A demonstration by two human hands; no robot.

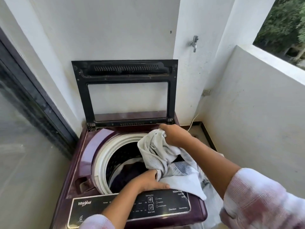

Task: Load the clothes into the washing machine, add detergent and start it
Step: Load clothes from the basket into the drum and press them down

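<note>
White balcony walls (115, 30) surround the washing machine (92, 146), lid (123, 70) raised. My left hand (151, 180) and right hand (175, 134) sit apart, each clenched on the pale garment (158, 151) above the right rim of the drum (120, 161).

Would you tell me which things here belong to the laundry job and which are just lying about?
Job: washing machine, open lid, control panel, pale garment gripped by left hand and right hand, dark clothes inside.
Lying about: wall tap, wall socket, glass door.
</note>
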